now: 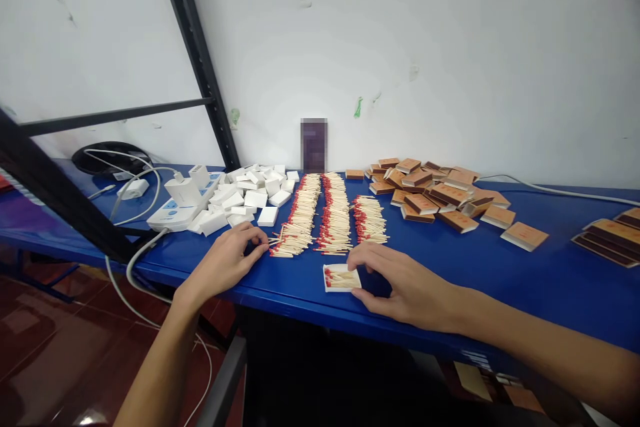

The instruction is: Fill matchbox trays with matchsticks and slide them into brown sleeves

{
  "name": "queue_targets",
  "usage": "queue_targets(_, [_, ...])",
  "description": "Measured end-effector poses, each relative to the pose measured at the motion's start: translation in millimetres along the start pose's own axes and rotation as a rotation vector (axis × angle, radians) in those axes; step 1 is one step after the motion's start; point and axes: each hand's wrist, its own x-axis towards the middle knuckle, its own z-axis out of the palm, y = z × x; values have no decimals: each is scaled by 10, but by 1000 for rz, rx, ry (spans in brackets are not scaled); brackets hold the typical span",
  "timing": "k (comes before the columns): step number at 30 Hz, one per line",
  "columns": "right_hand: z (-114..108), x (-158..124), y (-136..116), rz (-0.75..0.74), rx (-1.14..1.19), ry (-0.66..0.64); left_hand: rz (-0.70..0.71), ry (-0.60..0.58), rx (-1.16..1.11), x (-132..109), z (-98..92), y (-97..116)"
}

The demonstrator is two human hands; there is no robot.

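Observation:
At the front end of the leftmost row of red-headed matches (300, 213), my left hand (231, 255) pinches a few matches (274, 240) between thumb and fingers. A white matchbox tray (343, 287) lies near the table's front edge, with several matches inside, their heads to the left. The thumb and fingers of my right hand (400, 283) hold this tray by its right end. Two more match rows lie just beyond it, a middle row (334, 213) and a shorter right row (370, 219).
White tray pieces (250, 190) are heaped at the back left, beside a power strip (180, 207) with chargers and cables. Brown matchbox sleeves (435, 188) pile up at the back right. A black metal frame (197, 40) rises at the left. Behind stands a white wall (425, 33).

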Motion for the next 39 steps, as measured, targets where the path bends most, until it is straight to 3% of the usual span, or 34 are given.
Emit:
queue_targets(8, [29,10,-8,28,8,30,-14,71,-115,-55,-130,8])
queue_targets(11, [25,7,-21,37,8,42,52,60,-185,-56,-102,235])
queue_targets(15, [34,3,-18,48,1,57,222,-91,-163,36,81,679])
queue_targets(18, [42,5,-12,60,0,68,240,-86,-128,100,175,814])
queue_targets(20, [42,5,-11,54,5,63,218,-35,-154,96,151,733])
queue_targets(24, [35,2,-11,10,17,43,66,114,-73,-3,-52,311])
queue_targets(28, [32,10,-12,12,17,39,-57,17,35,-62,-165,-22])
queue_targets(39, [29,16,-19,19,7,52,-85,-35,30,46,-36,-55])
